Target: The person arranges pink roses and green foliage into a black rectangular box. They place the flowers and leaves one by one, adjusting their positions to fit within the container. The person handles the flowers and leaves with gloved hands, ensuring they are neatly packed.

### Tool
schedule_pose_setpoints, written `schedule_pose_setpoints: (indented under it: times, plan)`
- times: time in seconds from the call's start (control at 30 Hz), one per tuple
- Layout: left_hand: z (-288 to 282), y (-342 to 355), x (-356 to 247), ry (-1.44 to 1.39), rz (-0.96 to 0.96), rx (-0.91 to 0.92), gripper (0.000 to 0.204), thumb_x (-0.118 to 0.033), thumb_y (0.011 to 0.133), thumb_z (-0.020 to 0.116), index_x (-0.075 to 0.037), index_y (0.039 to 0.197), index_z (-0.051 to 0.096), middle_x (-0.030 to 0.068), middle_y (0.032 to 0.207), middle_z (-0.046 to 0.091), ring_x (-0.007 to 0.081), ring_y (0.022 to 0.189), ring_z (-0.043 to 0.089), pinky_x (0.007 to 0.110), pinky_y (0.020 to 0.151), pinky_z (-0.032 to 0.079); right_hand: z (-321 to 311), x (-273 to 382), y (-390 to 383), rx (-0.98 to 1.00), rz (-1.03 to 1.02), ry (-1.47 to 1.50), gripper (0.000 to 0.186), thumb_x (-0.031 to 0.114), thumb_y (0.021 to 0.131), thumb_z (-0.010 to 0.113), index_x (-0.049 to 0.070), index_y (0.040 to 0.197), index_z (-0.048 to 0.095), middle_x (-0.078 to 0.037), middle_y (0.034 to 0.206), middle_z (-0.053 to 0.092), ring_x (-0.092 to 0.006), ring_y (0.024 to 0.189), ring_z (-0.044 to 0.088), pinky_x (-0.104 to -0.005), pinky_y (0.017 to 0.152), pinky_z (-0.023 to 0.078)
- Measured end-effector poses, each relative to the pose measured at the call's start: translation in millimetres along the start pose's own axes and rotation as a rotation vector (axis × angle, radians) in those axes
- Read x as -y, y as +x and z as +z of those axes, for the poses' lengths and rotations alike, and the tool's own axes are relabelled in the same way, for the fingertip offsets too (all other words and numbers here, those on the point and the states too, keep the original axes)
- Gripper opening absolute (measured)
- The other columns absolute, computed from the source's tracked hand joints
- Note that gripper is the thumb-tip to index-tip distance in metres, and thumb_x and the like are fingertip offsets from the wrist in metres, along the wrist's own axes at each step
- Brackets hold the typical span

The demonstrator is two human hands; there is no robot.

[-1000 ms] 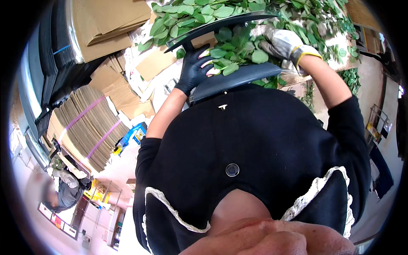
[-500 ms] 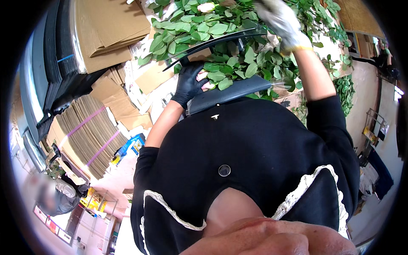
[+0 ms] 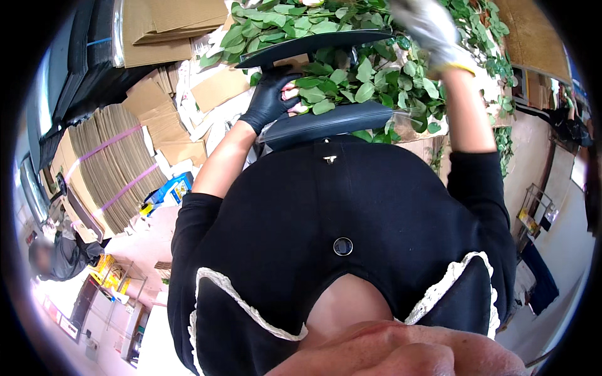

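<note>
My left hand point(image 3: 269, 97), in a black glove, closes around the pale pink heads of some roses point(image 3: 290, 94) at the left end of a leafy bunch. The bunch lies between two dark panels: a curved black one point(image 3: 313, 47) on the far side and a folded one point(image 3: 332, 124) against my body. Beyond the bunch, at the upper edge, my right hand point(image 3: 429, 31) in a whitish glove hovers over or among green leafy stems point(image 3: 411, 81). Motion smears its fingers, so what they hold cannot be made out.
More leafy stems point(image 3: 276, 25) cover the far side of the table. Flat cardboard sheets point(image 3: 169, 28) and a strapped cardboard stack point(image 3: 113, 163) stand at left, beside a pile of black sheets point(image 3: 78, 69). A blue package point(image 3: 172, 188) lies near my left elbow. A person point(image 3: 63, 257) is farther off.
The far black panel has tilted and shows more of its face. My right hand has shifted slightly right. My left hand stays at the rose heads; the whole view has turned a little.
</note>
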State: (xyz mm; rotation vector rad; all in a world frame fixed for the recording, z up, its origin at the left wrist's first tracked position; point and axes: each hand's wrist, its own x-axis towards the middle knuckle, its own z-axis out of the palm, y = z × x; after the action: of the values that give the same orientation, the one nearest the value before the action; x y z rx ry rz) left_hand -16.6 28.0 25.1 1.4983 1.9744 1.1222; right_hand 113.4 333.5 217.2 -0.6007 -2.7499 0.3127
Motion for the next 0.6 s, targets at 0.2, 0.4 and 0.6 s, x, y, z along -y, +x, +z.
schedule_pose_setpoints:
  times: [0.2, 0.4, 0.6]
  plan:
    - [2.0, 11.4, -1.8, -0.135, -0.125, 0.088, 0.045, -0.017, 0.071, 0.078, -0.007, 0.114, 0.065, 0.0162, 0.106, 0.067, 0.0344, 0.099, 0.063, 0.042, 0.088, 0.050, 59.5, -6.8, 40.0, 0.348, 0.239, 0.126, 0.027, 0.023, 0.086, 0.056, 0.013, 0.108, 0.068, -0.018, 0.100, 0.069, -0.0358, 0.089, 0.066, -0.0408, 0.079, 0.052]
    - [4.5, -5.6, -4.4, -0.153, -0.139, 0.051, 0.047, -0.017, 0.070, 0.079, -0.009, 0.115, 0.066, 0.0174, 0.117, 0.064, 0.0354, 0.109, 0.059, 0.042, 0.094, 0.047, -85.0, 10.4, -37.4, -0.044, 0.233, 0.516, 0.031, 0.026, 0.095, 0.059, 0.005, 0.117, 0.066, -0.011, 0.104, 0.071, -0.0199, 0.092, 0.068, -0.0316, 0.078, 0.054]
    - [18.0, -6.1, 11.1, 0.005, 0.002, -0.062, 0.050, -0.023, 0.071, 0.078, -0.015, 0.120, 0.068, 0.0240, 0.142, 0.042, 0.0418, 0.132, 0.039, 0.047, 0.109, 0.034, 61.4, 44.5, -57.6, 0.452, -0.366, 0.303, 0.031, 0.021, 0.093, 0.056, 0.014, 0.122, 0.063, -0.007, 0.107, 0.070, -0.0255, 0.088, 0.070, -0.0338, 0.074, 0.057]
